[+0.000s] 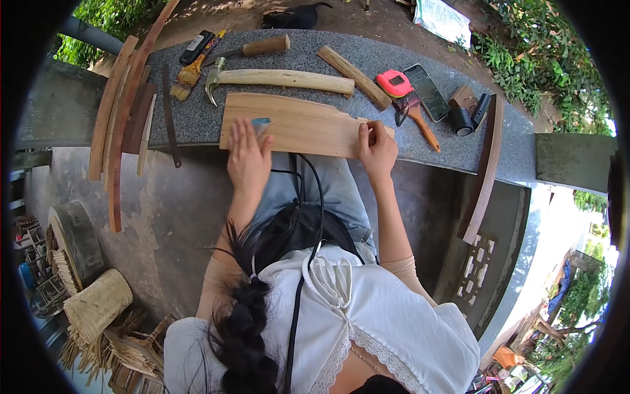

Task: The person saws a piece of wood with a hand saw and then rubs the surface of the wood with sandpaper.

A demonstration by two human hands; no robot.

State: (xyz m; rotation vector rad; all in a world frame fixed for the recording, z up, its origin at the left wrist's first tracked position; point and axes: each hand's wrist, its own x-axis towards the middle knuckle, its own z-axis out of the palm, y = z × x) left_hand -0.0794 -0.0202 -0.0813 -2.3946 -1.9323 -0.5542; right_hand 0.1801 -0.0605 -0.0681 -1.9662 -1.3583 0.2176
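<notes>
A flat wooden board (302,125) lies across the near edge of the stone table, its far right edge notched and splintered. My left hand (248,154) rests on the board's left end, fingers stretched forward over a small folded blue-grey sheet that looks like sandpaper (261,123). Most of that sheet is hidden beneath the palm. At the board's right end, my right hand (378,150) grips the wood with curled fingers. Just beyond the board lies a claw hammer (282,80) with a pale wooden handle.
On the grey stone table (459,154) lie a paintbrush (190,73), a wooden-handled tool (262,46), a wood stick (354,75), a red tape measure (394,83) and a phone (426,92). Long wood strips (125,125) overhang the left; a curved dark strip (484,171) overhangs the right.
</notes>
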